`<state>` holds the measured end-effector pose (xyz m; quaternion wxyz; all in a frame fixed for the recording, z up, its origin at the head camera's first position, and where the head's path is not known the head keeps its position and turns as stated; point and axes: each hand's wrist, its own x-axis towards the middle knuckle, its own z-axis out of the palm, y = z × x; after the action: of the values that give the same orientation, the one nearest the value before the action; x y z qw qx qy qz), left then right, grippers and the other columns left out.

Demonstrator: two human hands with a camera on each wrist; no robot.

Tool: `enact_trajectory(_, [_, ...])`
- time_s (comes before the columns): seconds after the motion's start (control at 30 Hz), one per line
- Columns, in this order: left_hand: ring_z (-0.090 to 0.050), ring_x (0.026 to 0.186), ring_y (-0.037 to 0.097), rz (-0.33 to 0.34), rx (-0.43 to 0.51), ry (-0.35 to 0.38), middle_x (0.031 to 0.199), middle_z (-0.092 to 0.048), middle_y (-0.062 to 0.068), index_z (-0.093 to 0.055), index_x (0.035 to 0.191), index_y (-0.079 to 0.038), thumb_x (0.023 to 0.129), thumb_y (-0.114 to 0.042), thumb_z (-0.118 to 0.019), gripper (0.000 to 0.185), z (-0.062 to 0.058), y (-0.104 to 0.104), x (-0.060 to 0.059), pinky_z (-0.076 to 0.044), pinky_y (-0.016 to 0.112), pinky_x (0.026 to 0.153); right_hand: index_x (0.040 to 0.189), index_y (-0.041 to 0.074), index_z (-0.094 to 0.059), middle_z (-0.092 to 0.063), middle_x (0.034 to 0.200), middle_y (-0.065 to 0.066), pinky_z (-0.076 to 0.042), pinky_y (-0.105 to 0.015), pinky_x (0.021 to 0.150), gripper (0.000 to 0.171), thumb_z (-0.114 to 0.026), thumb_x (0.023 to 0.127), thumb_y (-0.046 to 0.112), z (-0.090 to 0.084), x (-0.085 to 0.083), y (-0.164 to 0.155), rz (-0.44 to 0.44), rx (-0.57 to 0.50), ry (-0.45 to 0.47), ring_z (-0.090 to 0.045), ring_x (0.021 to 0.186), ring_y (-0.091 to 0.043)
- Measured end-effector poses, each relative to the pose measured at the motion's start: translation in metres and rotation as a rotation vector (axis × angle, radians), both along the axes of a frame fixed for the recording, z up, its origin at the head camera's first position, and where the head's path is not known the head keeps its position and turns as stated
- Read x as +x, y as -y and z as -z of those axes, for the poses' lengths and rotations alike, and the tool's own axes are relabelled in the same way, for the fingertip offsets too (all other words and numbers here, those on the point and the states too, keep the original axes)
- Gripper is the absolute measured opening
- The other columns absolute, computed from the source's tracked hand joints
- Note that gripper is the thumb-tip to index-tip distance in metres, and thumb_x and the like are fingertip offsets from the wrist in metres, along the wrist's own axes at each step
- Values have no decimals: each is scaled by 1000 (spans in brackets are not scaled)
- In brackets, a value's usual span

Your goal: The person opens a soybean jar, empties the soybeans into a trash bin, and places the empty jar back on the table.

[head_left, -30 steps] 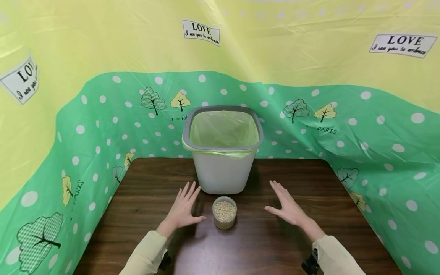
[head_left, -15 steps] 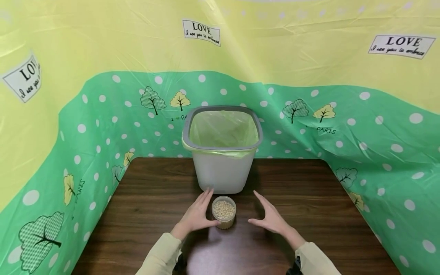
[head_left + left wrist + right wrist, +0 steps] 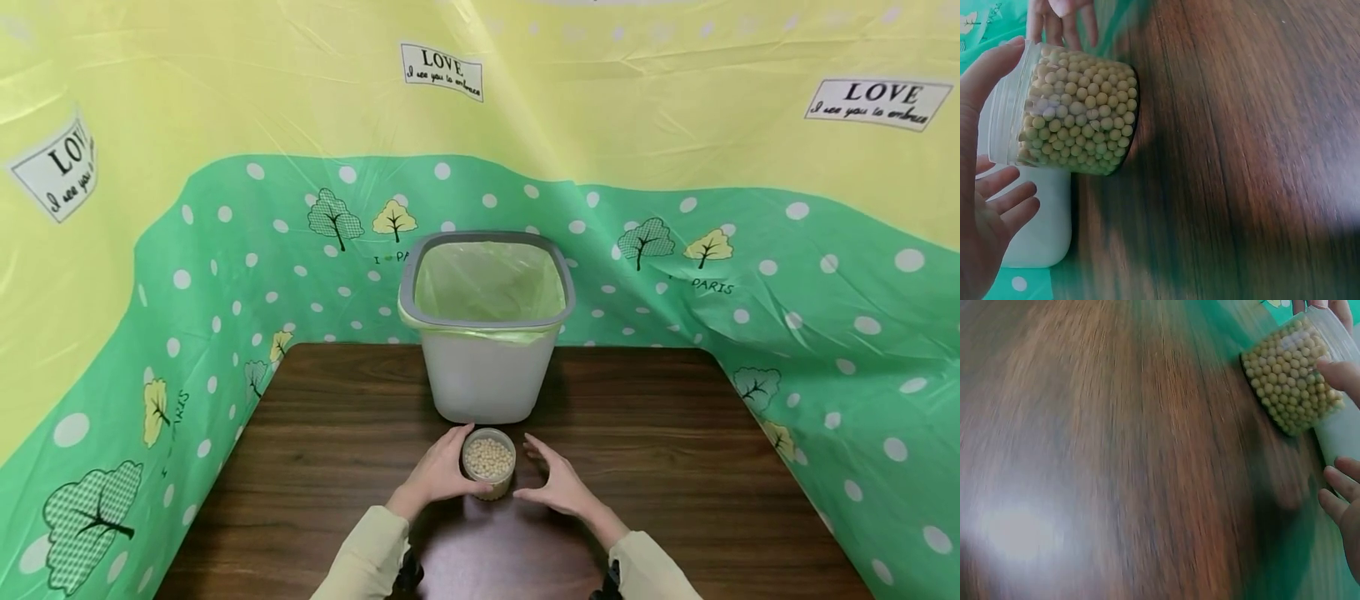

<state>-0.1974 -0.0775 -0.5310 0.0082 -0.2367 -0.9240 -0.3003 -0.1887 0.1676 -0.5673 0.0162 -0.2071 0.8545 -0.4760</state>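
A small clear jar full of pale round beans stands open-topped on the dark wooden table, just in front of a white bin. My left hand cups the jar's left side. In the left wrist view its thumb lies against the jar near the rim, while its fingers stay spread and apart from it. My right hand is at the jar's right side. Its thumb touches the jar, and its other fingers are off it.
The bin has a grey rim and a green liner and stands at the table's back middle. A green and yellow printed plastic sheet walls the table on three sides. Bare wood lies to the left and right of the hands.
Both hands have moved inward from wide apart to either side of the jar. The jar and bin have not moved.
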Motion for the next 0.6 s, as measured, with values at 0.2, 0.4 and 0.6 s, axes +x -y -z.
enact_trajectory(0.2, [-49,114,27,-8,66,67,130,-47,13,-38,135,-3,59,-53,-77,99,4,-2,-4,-44,44,89,144,-1,-17,-39,134,-23,-33,-51,99,99,-79,69,14,8,-4,17,-28,-178,190,-39,122,-37])
enact_trajectory(0.4, [-54,106,23,5,104,59,120,-54,9,-46,126,-4,57,-49,-80,89,8,-4,-9,-45,40,86,141,3,-29,-40,136,-16,-36,-31,98,96,-83,62,12,12,-9,34,-79,-225,175,-39,123,-30])
enact_trajectory(0.6, [-55,100,22,-5,175,119,112,-58,5,-50,119,-5,54,-43,-84,83,7,-5,-12,-46,38,84,134,14,-41,-50,127,-6,-35,-27,95,89,-86,58,11,15,-13,45,-65,-250,167,-45,115,-20])
